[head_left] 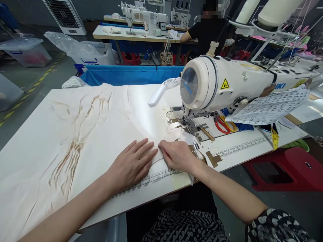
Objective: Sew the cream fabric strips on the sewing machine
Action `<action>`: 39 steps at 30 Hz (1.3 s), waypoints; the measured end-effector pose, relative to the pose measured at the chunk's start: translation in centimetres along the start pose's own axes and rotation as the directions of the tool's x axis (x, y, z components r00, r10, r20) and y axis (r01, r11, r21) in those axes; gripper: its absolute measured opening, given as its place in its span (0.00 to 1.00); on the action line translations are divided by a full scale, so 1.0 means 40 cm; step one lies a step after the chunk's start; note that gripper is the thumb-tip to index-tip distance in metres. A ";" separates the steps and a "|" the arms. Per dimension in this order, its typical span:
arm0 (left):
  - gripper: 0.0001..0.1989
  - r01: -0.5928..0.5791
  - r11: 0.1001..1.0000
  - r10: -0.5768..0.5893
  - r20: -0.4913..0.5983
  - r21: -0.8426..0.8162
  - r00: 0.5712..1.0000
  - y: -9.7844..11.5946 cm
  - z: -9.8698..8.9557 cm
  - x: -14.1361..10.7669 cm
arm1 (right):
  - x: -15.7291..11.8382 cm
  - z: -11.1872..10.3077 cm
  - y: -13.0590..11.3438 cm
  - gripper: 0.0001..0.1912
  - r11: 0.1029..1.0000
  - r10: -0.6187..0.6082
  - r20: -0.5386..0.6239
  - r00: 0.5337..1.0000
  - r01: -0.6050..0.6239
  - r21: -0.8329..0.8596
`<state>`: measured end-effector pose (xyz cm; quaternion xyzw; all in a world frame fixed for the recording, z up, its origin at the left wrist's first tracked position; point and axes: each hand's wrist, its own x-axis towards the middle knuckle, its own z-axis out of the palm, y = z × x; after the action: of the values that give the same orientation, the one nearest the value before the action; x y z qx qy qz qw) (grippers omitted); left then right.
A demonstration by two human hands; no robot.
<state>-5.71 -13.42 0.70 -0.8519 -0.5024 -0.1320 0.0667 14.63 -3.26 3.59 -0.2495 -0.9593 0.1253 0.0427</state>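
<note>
Cream fabric (101,117) covers the left side of the white sewing table, with bunched folds at its middle. My left hand (135,161) lies flat on the fabric near the table's front edge, fingers together and stretched out. Just to its right, my right hand (179,156) is closed in a pinch on the fabric's edge. Beyond that hand, a loose strip of pale fabric (174,131) curls by the needle area of a white sewing machine (214,80). A printed ruler tape (156,176) runs along the table front, partly under my left hand.
Scissors with red and yellow handles (223,125) and a wooden-handled tool (207,133) lie by the machine. A printed sheet (272,106) hangs over its arm. A red stool (285,168) stands at right. Another person (209,32) sits behind, near further machines.
</note>
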 end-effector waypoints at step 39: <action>0.20 0.033 0.999 -0.034 -0.038 -0.017 0.999 -0.007 0.009 0.002 | -0.016 -0.024 0.029 0.06 0.998 0.019 -0.044 0.999 -0.016 0.063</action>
<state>-5.85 -13.12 0.38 -0.8413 -0.5140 -0.1534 0.0668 15.88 -2.40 4.20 -0.2590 -0.9515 0.1500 0.0706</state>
